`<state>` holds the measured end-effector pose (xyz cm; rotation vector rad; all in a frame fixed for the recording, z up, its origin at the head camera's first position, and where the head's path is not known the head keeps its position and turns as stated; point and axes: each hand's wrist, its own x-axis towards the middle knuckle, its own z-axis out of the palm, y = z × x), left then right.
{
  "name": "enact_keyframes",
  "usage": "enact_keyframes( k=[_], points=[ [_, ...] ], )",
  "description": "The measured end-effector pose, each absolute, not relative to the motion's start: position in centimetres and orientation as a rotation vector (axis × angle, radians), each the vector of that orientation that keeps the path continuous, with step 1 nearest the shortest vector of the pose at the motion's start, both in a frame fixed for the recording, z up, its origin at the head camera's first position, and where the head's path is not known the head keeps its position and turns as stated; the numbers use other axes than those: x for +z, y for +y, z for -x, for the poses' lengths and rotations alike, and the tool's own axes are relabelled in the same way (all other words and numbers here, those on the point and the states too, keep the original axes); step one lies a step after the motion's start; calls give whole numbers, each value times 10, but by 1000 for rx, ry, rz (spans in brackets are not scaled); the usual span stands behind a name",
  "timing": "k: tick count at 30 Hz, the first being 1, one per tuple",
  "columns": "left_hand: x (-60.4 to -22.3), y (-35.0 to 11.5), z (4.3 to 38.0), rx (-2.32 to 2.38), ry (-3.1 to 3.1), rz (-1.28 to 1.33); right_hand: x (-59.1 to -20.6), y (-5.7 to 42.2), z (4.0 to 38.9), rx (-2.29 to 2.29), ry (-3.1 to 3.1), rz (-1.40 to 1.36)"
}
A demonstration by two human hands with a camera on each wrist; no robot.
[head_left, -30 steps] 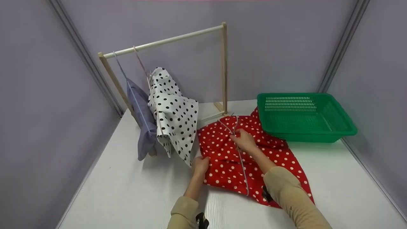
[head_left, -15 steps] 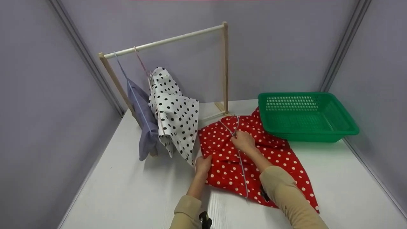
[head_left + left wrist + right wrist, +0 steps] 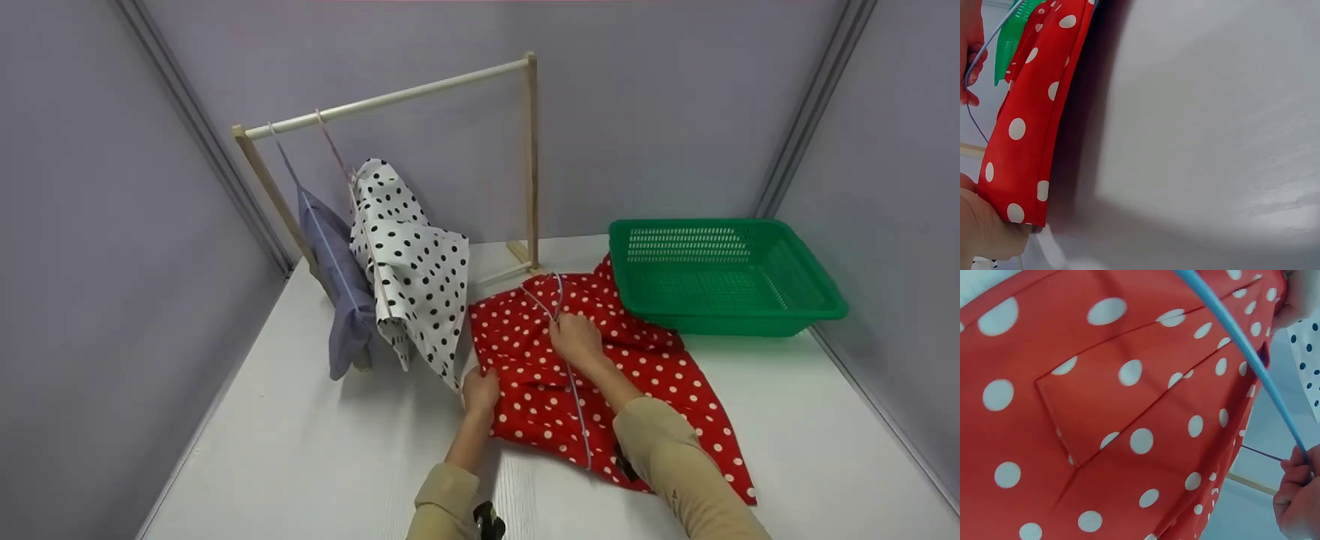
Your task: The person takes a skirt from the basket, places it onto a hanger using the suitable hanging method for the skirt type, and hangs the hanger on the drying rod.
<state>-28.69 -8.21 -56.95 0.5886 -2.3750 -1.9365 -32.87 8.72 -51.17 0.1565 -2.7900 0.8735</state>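
My left hand (image 3: 481, 390) pinches the left edge of a red cloth (image 3: 525, 375) with white dots, spread on the table. In the left wrist view that cloth edge (image 3: 1022, 135) is folded and lifted, with thumb and fingers around its corner. My right hand (image 3: 577, 340) grips a thin light blue clothes hanger (image 3: 579, 412) near the base of its hook, above the cloth. One hanger arm (image 3: 1247, 354) runs across the cloth in the right wrist view, where a stitched pocket-like panel (image 3: 1112, 394) shows. The right fingertips are partly hidden in the head view.
A small wooden clothes rack (image 3: 531, 165) stands behind, its rail (image 3: 420, 90) bearing a grey-blue cloth (image 3: 334, 277) and a white cloth (image 3: 420, 277) with black dots on hangers. At the right, a green plastic basket (image 3: 727, 324) sits against the red cloth's far part.
My right hand has drawn slightly toward me with the hanger, whose lower end now reaches a little past the cloth's near edge. My left hand keeps its hold and has shifted slightly right.
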Motion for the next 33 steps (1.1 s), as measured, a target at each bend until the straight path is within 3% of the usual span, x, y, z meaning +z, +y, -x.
enact_keyframes(
  k=[15,25,33],
  points=[
    [-574,-77,273,-1908,-2232,-529,-527,111,326,719,-2620,-269],
    [-580,-83,268,-1998,-2168,-517,-527,132,328,699,-2595,-165],
    [-583,-86,267,-1768,-2323,-519,-528,144,330,859,-2552,-178]
  ],
)
